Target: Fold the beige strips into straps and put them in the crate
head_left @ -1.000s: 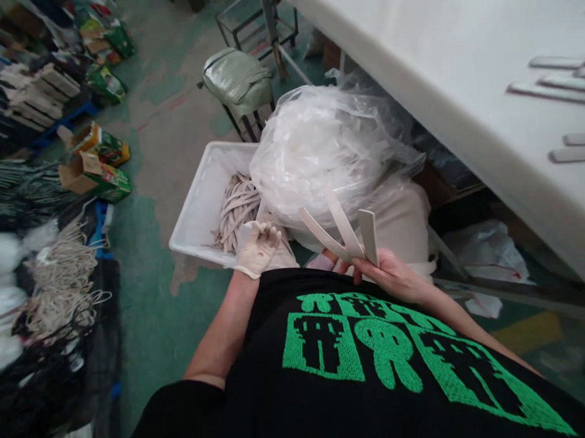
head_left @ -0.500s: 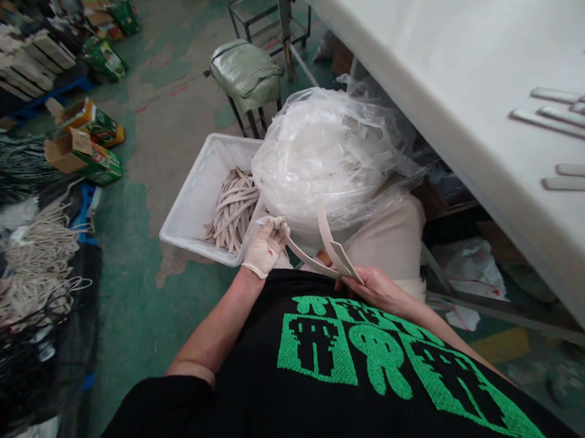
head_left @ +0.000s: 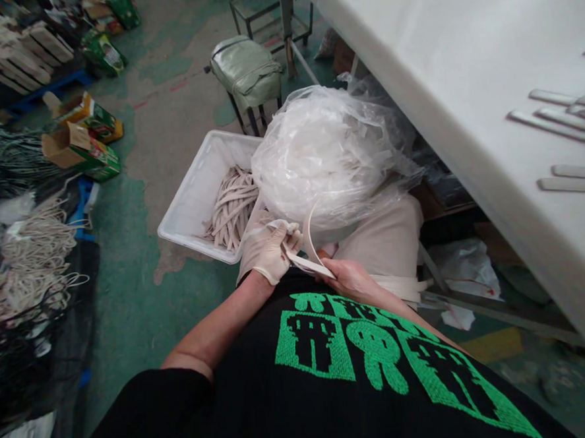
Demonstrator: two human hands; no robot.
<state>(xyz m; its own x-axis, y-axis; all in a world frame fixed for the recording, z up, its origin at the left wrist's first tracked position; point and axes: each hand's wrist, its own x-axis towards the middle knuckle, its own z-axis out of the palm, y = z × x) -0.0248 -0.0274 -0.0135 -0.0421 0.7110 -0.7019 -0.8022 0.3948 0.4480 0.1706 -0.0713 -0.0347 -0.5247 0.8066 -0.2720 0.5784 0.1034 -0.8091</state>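
My left hand [head_left: 273, 252], in a pale glove, is closed on one part of a beige strap [head_left: 309, 236] above my lap. My right hand [head_left: 346, 275], bare, grips the strap's other part, and a curved length of it rises between the hands. A thin whitish piece shows at the left fingertips, too small to make out. Beyond the hands sits a large clear plastic bag [head_left: 328, 151] with white contents. To its left, a white bin [head_left: 186, 192] holds a heap of beige straps [head_left: 232, 206].
A white table [head_left: 441, 58] with several flat strips [head_left: 559, 127] runs along the right. A stool with a green wrapped cushion [head_left: 246, 66] stands beyond the bin. Open boxes [head_left: 85, 149] and bundled cords [head_left: 37, 254] lie at the left.
My left hand has moved right, closer to my right hand. The strap between them has swung left and bends more tightly. My right hand has shifted slightly left.
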